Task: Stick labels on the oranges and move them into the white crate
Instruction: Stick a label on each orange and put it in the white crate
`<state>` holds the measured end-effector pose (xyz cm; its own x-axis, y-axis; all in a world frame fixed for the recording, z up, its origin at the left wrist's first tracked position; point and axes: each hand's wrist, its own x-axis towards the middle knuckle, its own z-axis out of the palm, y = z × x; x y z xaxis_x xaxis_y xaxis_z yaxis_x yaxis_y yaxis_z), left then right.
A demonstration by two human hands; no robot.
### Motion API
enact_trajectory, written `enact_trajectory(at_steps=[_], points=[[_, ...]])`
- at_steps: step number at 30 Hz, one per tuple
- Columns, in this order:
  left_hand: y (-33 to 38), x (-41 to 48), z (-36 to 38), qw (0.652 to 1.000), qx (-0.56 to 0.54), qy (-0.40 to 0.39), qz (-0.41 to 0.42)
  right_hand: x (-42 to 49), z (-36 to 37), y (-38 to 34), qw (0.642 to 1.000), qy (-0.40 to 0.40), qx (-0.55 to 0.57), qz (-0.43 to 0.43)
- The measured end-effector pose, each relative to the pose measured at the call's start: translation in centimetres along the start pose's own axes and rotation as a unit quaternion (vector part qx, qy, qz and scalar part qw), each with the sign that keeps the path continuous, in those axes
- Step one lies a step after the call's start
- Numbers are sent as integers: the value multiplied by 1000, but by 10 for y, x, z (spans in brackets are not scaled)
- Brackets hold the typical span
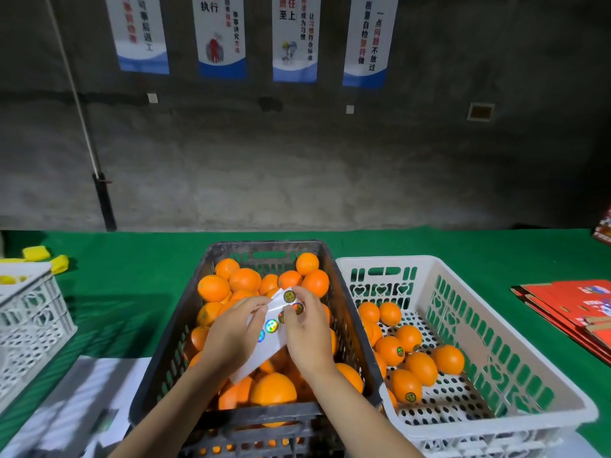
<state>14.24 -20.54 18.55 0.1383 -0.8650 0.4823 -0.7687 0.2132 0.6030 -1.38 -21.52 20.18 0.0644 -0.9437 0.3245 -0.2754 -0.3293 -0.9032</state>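
Both forearms come in from the bottom edge, cut off there, and meet over the black crate (264, 414). Its near wall hides the lowest fruit. Blurred papers (76, 401) lie at lower left; their print cannot be read.

Above the crate, the left hand (233, 332) grips a white label sheet (272, 342), with its fingers curled over the sheet's left edge. The right hand (307, 332) pinches a round label (297, 307) near the top of the sheet. Whether that label is already lifted off cannot be told, because the fingers cover part of it. Both hands hide the middle of the unlabelled oranges (213, 287) piled in the black crate.

Just beside it on the right, touching, stands the white crate (386, 260). About a dozen oranges (448, 358) sit in it, and a few show dark round labels.

Another pale crate (33, 312) is cut off at the left edge, with yellow objects (34, 252) behind it. Red cardboard (568, 309) runs off the right edge. Everything rests on a green cloth (132, 276).

On the grey wall hang four posters (221, 34), their tops cropped.
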Motion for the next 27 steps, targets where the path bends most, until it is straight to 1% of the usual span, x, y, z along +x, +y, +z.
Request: enact_trajectory(at_steps=[2, 3, 10, 15, 20, 23, 27], points=[[2, -2, -1, 1000, -1, 2, 4, -2, 0, -1, 998, 21, -36, -36], [3, -3, -1, 1000, -2, 2, 4, -2, -1, -1, 998, 28, -36, -43], [8, -3, -2, 1000, -3, -16, 24, 1, -3, 0, 999, 0, 34, -5], [8, -4, -3, 999, -12, -3, 44, 1, -1, 1, 1000, -7, 13, -15], [11, -7, -5, 997, -20, 2, 76, 1, 0, 3, 1000, 9, -4, -16], [11, -7, -6, 997, -30, 2, 75, 2, 1, 3, 999, 19, -18, -20], [12, -7, -5, 997, -33, -2, 74, -1, 2, 1, 1000, 17, -2, -23]])
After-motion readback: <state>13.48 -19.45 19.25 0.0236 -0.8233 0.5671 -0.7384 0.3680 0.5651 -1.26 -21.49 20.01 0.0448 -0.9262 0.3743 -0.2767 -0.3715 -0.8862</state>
